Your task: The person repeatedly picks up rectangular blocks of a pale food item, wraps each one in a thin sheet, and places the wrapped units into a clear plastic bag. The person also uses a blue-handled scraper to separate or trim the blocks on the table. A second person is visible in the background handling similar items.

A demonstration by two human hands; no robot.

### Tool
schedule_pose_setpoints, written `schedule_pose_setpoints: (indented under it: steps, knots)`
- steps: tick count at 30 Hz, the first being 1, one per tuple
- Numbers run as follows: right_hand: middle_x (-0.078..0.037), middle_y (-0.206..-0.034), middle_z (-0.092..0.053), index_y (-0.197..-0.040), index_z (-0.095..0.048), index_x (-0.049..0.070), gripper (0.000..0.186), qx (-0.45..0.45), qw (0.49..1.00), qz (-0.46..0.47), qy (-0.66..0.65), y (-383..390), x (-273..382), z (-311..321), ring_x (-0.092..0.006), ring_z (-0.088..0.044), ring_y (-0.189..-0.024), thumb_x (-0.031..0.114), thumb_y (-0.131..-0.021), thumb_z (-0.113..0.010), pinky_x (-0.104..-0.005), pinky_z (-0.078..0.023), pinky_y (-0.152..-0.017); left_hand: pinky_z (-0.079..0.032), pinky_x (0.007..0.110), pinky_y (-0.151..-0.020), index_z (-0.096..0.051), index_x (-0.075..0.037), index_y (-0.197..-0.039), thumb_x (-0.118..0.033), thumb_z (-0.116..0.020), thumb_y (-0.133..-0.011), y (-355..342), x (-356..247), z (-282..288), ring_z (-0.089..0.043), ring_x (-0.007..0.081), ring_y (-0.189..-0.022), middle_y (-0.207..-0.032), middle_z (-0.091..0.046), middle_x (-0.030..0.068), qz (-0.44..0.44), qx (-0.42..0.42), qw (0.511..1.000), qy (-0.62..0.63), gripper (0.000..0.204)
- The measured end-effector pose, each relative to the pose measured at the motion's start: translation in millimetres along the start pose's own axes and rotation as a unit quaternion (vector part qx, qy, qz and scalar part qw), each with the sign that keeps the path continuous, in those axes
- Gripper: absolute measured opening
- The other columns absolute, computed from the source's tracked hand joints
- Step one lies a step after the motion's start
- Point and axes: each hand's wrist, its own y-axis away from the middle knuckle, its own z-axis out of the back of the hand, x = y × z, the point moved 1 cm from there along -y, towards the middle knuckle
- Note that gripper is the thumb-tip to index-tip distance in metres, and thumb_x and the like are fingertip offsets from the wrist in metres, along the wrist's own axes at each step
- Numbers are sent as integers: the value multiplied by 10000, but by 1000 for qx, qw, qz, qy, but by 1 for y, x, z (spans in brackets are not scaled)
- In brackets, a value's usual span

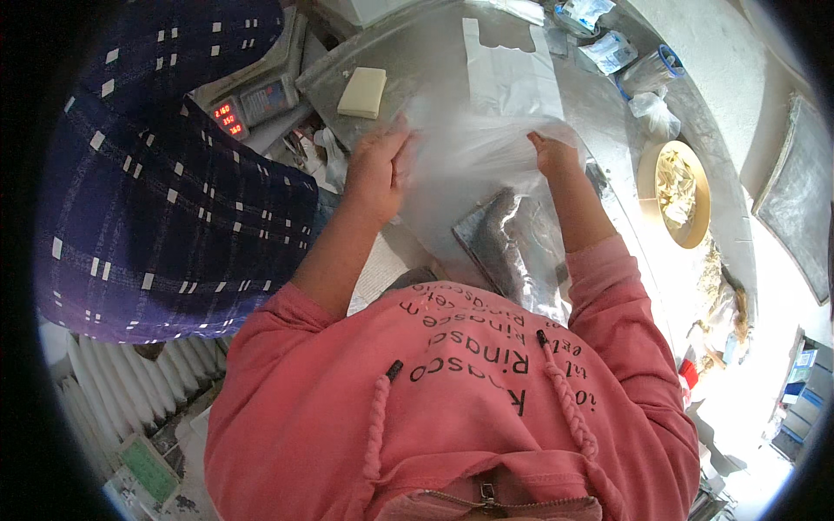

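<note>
A thin translucent plastic bag [469, 148] stretches between my hands over the metal table [582, 104], blurred at the middle. My left hand [375, 165] grips its left side with curled fingers. My right hand [553, 154] pinches the right side between thumb and finger. Behind the bag lie flat white carrier bags [504, 69], and to the left of them a small pale yellow stack of sheets [362, 92]. A dark crumpled wrapped item [491, 234], hard to make out, sits below the bag, nearer my body.
A person in dark plaid [174, 217] is close on my left, beside a digital scale [261, 102]. At right are small bagged packets [608, 52], a clear container [650, 71] and a round tan bowl [676, 191] of pale strips. A white radiator [130, 382] stands lower left.
</note>
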Motion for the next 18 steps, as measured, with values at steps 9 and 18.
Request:
schedule_pose_setpoints:
  steps: [9, 18]
  knots:
    - [-151, -1053, -622, -1049, -615, 39, 454, 303, 764, -38, 569, 12, 5, -27, -291, -605, -955, 391, -767, -564, -393, -470, -816, -439, 388, -757, -572, -9, -892, -22, -526, -708, 5, -20, -22, -569, 263, -764, -864, -599, 95, -383, 69, 747, -539, 191]
    - [-140, -1044, -606, -1198, -528, 97, 466, 149, 920, 200, 301, 36, 7, -16, -299, -578, -968, 247, -767, -624, -394, -458, -833, -382, 437, -937, -461, -89, -1252, -146, -505, -818, -140, 31, 56, -507, 326, -1107, -1231, -507, 181, 116, 234, 285, -922, 440]
